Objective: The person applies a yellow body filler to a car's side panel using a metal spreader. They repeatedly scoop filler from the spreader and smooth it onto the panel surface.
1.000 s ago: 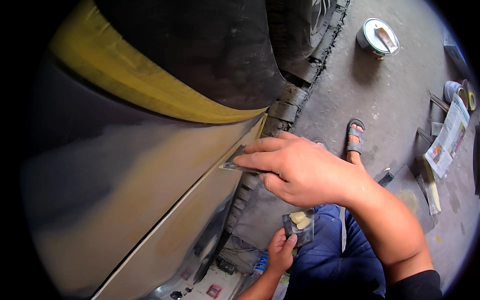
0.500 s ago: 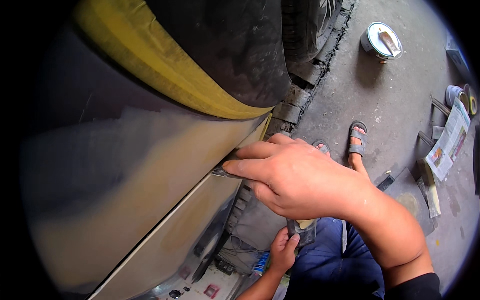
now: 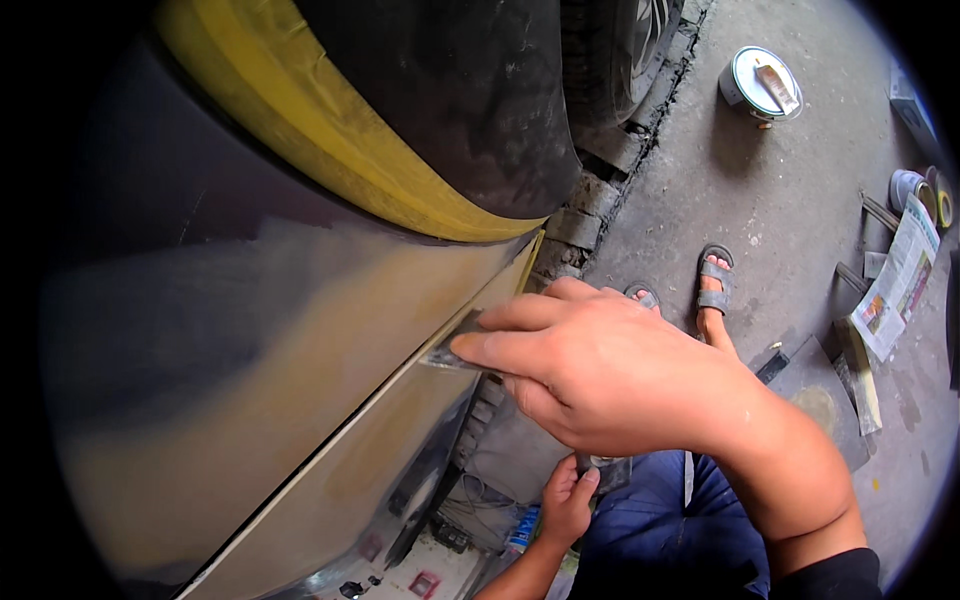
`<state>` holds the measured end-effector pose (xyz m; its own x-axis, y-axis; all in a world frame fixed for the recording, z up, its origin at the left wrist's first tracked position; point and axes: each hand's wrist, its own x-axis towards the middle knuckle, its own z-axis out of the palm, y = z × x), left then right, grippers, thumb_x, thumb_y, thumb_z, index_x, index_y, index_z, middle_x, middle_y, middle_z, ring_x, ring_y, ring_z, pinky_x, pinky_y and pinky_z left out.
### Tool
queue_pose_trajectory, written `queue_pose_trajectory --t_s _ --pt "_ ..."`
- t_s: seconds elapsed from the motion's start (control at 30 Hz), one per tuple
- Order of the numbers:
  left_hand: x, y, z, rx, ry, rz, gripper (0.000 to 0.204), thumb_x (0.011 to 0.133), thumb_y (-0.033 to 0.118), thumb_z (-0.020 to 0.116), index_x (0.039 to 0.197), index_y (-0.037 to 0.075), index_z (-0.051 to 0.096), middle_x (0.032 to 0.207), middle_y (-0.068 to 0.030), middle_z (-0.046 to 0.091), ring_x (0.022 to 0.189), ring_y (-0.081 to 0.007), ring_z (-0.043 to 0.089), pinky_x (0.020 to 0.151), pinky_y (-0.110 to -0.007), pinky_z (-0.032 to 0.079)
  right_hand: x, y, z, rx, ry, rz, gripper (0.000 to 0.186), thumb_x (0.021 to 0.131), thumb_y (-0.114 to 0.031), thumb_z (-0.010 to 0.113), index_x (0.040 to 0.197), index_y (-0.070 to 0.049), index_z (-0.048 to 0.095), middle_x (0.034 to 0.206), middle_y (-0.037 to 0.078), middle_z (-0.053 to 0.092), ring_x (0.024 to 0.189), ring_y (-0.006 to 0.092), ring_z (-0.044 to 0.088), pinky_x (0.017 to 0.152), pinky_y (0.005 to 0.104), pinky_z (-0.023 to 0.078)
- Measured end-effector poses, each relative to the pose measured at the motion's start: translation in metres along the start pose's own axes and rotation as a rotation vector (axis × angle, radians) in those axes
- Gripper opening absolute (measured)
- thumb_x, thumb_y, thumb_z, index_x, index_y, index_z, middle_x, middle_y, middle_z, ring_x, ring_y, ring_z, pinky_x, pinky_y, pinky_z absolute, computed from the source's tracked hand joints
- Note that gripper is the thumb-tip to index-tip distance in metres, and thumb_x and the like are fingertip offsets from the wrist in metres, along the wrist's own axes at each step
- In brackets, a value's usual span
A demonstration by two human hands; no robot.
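My right hand (image 3: 610, 365) is closed around a dark flat filler spreader (image 3: 452, 350), fingers pressing along its back. The spreader's edge lies at the narrow seam between two car body panels. The larger panel (image 3: 300, 370) carries smooth tan filler over dark paint, and the strip below the seam (image 3: 370, 470) is tan as well. Lower down, my left hand (image 3: 568, 505) grips a dark flat plate (image 3: 612, 474), thumb on top. My right hand and wrist hide most of that plate.
Yellow masking tape (image 3: 350, 150) lines the wheel arch, near a tyre (image 3: 610, 60). On the concrete floor stand a lidded bucket (image 3: 748, 85) with a brush (image 3: 775, 88) on top, and a low stand with newspaper (image 3: 898, 280). My sandalled feet (image 3: 714, 280) are beside the car.
My right hand has shifted slightly downward with the spreader, showing more of its blade. The plate in my left hand is now more covered by my right hand.
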<state>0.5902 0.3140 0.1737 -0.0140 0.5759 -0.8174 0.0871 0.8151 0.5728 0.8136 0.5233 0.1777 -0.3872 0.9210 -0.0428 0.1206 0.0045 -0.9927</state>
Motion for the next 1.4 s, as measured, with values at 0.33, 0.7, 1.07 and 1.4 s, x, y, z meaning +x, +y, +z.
queue_pose_trajectory --t_s 0.33,0.7,1.07,1.4 --pt "0.002 -0.003 -0.001 0.007 -0.023 0.019 0.033 0.093 0.0 0.05 0.125 -0.005 0.047 0.12 -0.0099 0.057 0.11 -0.0131 0.052 0.095 -0.026 0.038 -0.006 -0.007 -0.005 -0.089 -0.075 0.013 0.038 0.078 -0.006 0.055 0.115 -0.009 0.062 0.111 0.012 0.062 0.094 0.0339 0.058 0.08 0.0416 0.049" --pt "0.011 0.019 0.016 -0.196 0.042 0.035 0.03 0.092 0.0 0.049 0.122 -0.006 0.048 0.117 -0.0127 0.059 0.109 -0.017 0.055 0.098 -0.029 0.039 -0.035 0.063 0.019 0.057 0.126 0.164 0.041 0.081 -0.012 0.049 0.12 -0.008 0.061 0.12 0.013 0.059 0.102 0.0361 0.055 0.093 0.0431 0.044" --pt "0.012 0.006 0.007 -0.138 0.031 -0.002 0.031 0.093 0.001 0.049 0.123 -0.006 0.047 0.119 -0.0132 0.058 0.111 -0.0173 0.055 0.099 -0.029 0.039 -0.013 0.094 0.036 0.066 0.166 0.11 0.042 0.08 -0.01 0.049 0.12 -0.008 0.062 0.12 0.014 0.059 0.106 0.0366 0.055 0.095 0.0434 0.043" --pt "0.013 0.005 0.003 -0.119 0.016 -0.003 0.031 0.093 0.0 0.048 0.123 -0.007 0.046 0.119 -0.0136 0.059 0.109 -0.0179 0.056 0.098 -0.03 0.04 -0.001 0.111 0.045 0.123 0.205 -0.002 0.042 0.079 -0.008 0.049 0.119 -0.007 0.062 0.12 0.018 0.059 0.108 0.0368 0.055 0.095 0.0425 0.044"
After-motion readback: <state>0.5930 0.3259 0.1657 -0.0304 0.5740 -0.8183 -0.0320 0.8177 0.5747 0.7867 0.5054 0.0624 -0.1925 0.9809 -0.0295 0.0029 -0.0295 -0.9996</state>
